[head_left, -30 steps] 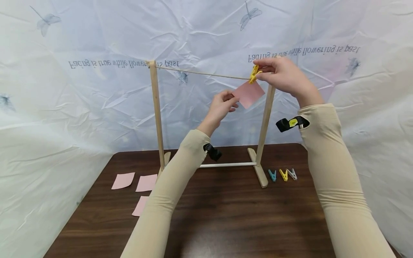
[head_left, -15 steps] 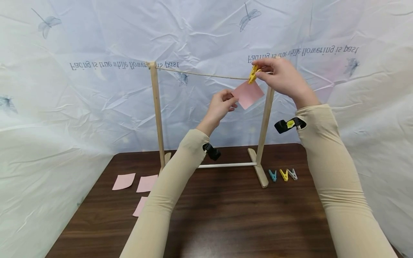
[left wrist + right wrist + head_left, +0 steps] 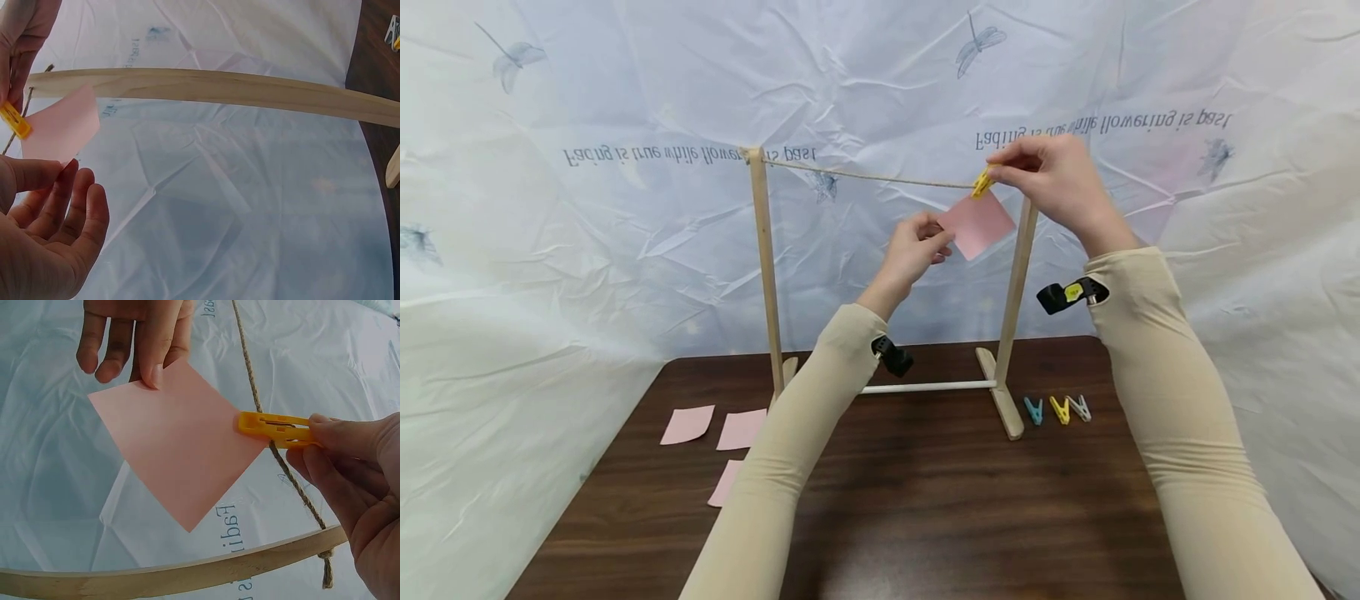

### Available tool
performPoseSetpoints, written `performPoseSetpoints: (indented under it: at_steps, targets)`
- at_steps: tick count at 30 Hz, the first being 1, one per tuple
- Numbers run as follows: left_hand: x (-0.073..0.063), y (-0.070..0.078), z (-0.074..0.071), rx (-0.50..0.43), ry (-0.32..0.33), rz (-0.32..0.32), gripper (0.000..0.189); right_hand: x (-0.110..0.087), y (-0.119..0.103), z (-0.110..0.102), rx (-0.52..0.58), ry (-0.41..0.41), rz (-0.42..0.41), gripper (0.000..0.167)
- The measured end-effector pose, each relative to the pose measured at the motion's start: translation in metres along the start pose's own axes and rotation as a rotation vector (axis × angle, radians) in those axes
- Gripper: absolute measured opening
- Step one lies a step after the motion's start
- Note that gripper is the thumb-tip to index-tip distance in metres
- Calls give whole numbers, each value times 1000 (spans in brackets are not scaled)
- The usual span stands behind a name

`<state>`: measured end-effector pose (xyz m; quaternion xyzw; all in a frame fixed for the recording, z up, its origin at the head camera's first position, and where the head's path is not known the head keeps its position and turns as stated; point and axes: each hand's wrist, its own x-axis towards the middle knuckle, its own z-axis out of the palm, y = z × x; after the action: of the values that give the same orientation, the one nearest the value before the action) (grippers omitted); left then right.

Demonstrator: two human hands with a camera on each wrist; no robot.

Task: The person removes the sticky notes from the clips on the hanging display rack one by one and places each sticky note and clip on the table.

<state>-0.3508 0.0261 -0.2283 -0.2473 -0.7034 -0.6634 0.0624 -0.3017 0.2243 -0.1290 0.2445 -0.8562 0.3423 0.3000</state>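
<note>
My left hand (image 3: 913,250) pinches the left corner of a square pink paper (image 3: 977,223) between thumb and forefinger; its other fingers are loosely bent. The handle ends of a yellow clothespin (image 3: 275,429) are between the thumb and fingers of my right hand (image 3: 1056,183). In the right wrist view the clothespin crosses the twine (image 3: 249,365), and its tip overlaps the paper's right corner. The left wrist view shows the paper (image 3: 62,128) slightly curved below the clothespin (image 3: 15,120). The twine runs from the left wooden post (image 3: 764,250) toward the right post (image 3: 1018,275).
Three more pink papers (image 3: 688,425) lie on the dark wooden table (image 3: 970,508), one partly behind my left sleeve. Blue (image 3: 1033,410), yellow (image 3: 1060,409) and white clothespins (image 3: 1080,407) lie right of the rack's foot. A white bar (image 3: 928,387) joins the posts low down.
The yellow clothespin has tilted, its handle ends now more hidden by my right fingers. Its tip and the paper sit slightly lower. My left hand keeps its pinch on the paper.
</note>
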Motion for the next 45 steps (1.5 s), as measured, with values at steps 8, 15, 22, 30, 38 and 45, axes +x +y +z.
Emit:
performPoseSetpoints:
  at_steps: [8,15,22,30,38,45]
  targets:
    - [-1,1,0,6,2,7,13,-1,1,2,-13,40,-44,18]
    - [-1,-2,1,-11,-17,25,9,-1,1,3,32,80,-50,19]
    - [-5,-6,1,-19,-28,19,9,0,0,4,81,180,-65,20]
    - [-6,-10,-1,1,-24,7,9,-4,-2,2,94,240,-91,21]
    - [-10,-11,-5,16,-24,4,12,-9,-3,4,99,182,-48,31]
    - [-14,-11,-14,34,-18,0,13,-13,-3,2,189,183,-24,41]
